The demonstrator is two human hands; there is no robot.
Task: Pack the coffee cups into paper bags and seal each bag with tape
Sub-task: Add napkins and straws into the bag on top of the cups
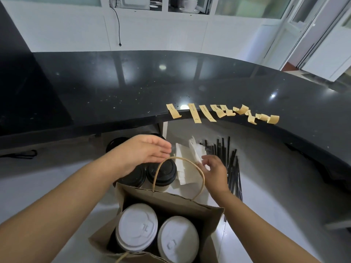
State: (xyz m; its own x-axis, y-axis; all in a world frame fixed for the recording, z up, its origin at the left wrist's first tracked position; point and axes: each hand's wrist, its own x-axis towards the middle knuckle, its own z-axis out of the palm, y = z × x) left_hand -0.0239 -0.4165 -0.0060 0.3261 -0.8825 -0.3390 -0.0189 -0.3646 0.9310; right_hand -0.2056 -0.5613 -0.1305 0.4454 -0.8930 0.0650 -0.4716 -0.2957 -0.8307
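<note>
Black counter (133, 88) curves beyond both hands. Brown paper bag (201, 211) stands open, nearer than both hands, two white-lidded cups (136, 227) upright inside, side by side. Black-lidded cups (161, 172) under and just right of left hand (144, 151); left hand hovers flat, fingers straight, holding nothing. Right hand (214, 172) beside bag handle (190, 164), fingers loosely curled at white napkins (187, 158); grip unclear. Black straws (230, 162) right of it. Tape strips (222, 112) along counter edge beyond.
</note>
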